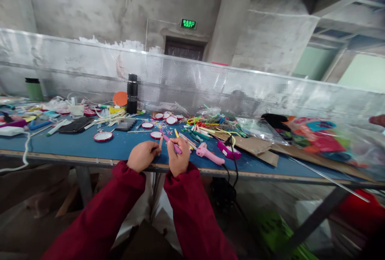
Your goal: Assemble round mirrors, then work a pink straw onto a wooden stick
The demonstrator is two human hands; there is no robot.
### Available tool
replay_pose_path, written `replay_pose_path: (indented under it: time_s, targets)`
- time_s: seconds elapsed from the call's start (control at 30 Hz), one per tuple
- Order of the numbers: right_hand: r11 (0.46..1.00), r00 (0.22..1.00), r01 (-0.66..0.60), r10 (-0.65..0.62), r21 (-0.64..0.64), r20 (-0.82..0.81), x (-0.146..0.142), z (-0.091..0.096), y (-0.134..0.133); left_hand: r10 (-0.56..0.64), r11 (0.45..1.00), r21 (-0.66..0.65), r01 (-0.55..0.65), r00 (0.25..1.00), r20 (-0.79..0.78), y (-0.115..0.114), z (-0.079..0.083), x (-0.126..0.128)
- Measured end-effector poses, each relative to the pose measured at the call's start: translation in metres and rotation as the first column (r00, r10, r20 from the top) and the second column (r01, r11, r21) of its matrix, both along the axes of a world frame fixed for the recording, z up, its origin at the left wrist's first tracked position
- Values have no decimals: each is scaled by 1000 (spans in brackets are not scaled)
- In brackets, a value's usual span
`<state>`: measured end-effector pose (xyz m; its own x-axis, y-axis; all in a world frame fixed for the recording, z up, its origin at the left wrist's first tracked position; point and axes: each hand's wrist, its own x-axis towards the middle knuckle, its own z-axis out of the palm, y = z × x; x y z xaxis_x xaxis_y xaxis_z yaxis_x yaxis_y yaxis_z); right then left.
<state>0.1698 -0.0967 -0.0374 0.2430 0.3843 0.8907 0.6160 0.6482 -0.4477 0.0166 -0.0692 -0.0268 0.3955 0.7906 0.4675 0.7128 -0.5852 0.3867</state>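
Note:
My left hand (142,155) is closed at the table's front edge, pinching a flat wooden craft stick (161,143) that stands up from the fingertips. Close beside it, my right hand (179,157) grips a pink marker-like pen (172,144), its tip pointing toward the stick. Whether the tip touches the stick I cannot tell. Just beyond both hands lies a red-rimmed white lid (156,135). A pink hot glue gun (209,153) rests right of my right hand, with a purple box-shaped device (229,150) and a black cable beside it.
The blue table (132,141) carries several more lids (103,136), a black bottle (132,93), a phone (76,124), coloured pipe cleaners (219,125), flat cardboard (255,147) and plastic bags (321,135). A perforated metal screen (186,81) runs behind. Another person's hand (377,120) shows at far right.

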Motion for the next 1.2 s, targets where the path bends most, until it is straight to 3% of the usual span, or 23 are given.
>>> replay_pose_path:
  time_s: [0.63,0.8,0.93,1.2]
  targets:
    - [1000,1000,-1,1,23,0,0,1,0,9,1000,9,-9,1000,-7,-2,2,0]
    - [997,996,22,-17,68,-84,1,-2,2,-5,1000,9,5,1000,-2,-2,2,0]
    - [999,1000,-19,20,33,-24,0,-2,1,8,1000,1,-8,1000,-2,-2,2,0]
    - [998,996,30,-25,59,-91,1,-2,3,-1,1000,9,1,1000,1,-1,1,0]
